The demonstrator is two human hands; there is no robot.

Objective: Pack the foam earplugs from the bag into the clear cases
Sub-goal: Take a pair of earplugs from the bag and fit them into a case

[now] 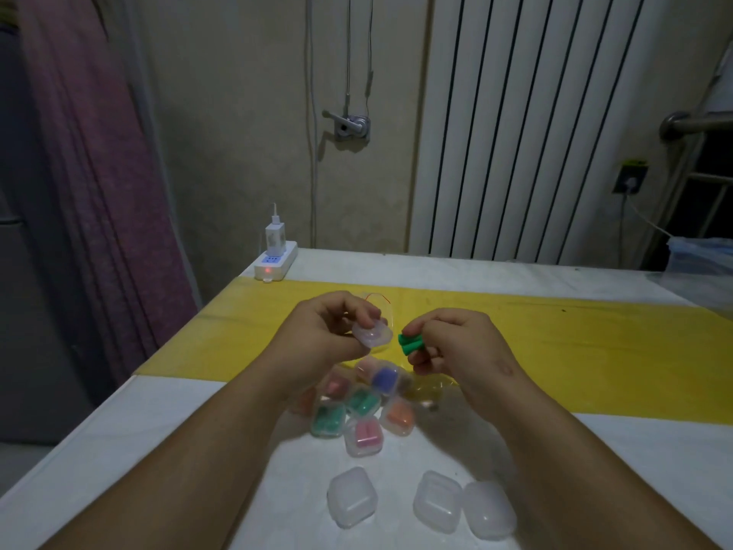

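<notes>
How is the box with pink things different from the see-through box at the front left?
The pink-filled case holds pink earplugs; the front-left case looks empty. The pink-filled case sits among other filled cases; the front-left case lies alone. Both are small clear cases on the table.

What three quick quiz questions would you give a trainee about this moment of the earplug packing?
1. True or false: the left hand holds a small clear plastic case.
2. Multiple choice: what colour are the cylindrical foam earplugs pinched by the right hand? A pink, B green, C orange.
3. Fill in: ___ empty clear plastic cases lie shut in the row nearest the person on the white tabletop.

Key: 1 true; 2 B; 3 three.
</notes>
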